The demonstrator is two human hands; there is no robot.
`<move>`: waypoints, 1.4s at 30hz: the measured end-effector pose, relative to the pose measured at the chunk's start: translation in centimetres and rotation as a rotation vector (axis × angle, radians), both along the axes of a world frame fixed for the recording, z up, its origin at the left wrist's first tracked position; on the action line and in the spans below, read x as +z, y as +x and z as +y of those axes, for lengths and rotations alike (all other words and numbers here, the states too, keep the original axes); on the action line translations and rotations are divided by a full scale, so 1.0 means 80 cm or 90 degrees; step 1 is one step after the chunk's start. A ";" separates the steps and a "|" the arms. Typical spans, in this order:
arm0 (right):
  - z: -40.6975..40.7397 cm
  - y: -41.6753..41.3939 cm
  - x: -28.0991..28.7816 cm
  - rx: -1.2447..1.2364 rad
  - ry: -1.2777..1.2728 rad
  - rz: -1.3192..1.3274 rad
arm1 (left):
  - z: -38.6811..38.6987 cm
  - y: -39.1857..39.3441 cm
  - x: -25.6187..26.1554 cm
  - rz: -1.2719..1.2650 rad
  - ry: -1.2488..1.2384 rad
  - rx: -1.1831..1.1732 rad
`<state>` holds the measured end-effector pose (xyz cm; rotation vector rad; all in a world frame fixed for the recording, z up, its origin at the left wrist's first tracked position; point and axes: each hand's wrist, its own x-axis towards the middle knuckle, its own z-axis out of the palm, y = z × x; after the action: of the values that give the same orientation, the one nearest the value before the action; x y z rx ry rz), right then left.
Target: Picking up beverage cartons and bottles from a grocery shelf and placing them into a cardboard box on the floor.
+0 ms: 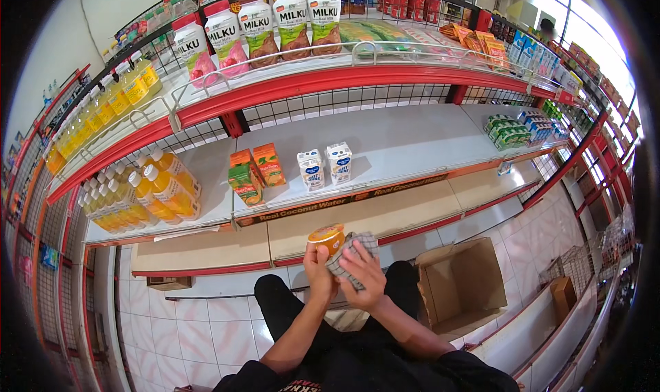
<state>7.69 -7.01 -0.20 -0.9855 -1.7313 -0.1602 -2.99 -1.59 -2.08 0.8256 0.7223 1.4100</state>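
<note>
In front of my knees, my left hand (pixel 319 276) holds an orange container with a rounded top (pixel 327 239) upright. My right hand (pixel 363 278) grips a grey checked cloth (pixel 353 258) and presses it against the container's right side. Just beyond, on the grey middle shelf (pixel 412 144), stand two white oat drink cartons (pixel 311 171) and, left of them, several orange and green juice boxes (pixel 246 178). The container's lower part is hidden by my fingers and the cloth.
Juice bottles (pixel 165 185) crowd the shelf's left end; small green cartons (pixel 508 131) stand at its right. Milk bottles (pixel 258 28) line the red-edged upper shelf behind a wire rail. An open cardboard box (pixel 461 289) sits on the tiled floor by my right knee.
</note>
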 end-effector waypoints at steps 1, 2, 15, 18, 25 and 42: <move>0.005 0.001 0.003 0.009 -0.030 0.101 | -0.004 0.003 0.002 -0.001 0.001 -0.002; 0.010 0.002 0.006 0.017 -0.059 0.203 | -0.010 0.006 0.005 -0.014 -0.037 -0.014; -0.009 0.002 0.000 -0.078 -0.112 0.171 | -0.009 0.012 -0.024 -0.055 -0.039 -0.030; -0.002 0.001 0.010 -0.111 -0.107 0.162 | -0.021 0.016 -0.007 -0.081 -0.025 -0.013; 0.000 -0.005 -0.006 0.004 -0.278 0.481 | -0.028 0.023 -0.020 -0.046 -0.076 -0.009; -0.018 -0.010 -0.005 -0.090 -0.155 0.117 | -0.006 0.009 -0.018 -0.082 -0.115 -0.040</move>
<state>6.86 -8.46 -0.58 -1.2616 -1.5361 0.0515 -2.29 -2.05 -3.55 0.6060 0.7075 1.3079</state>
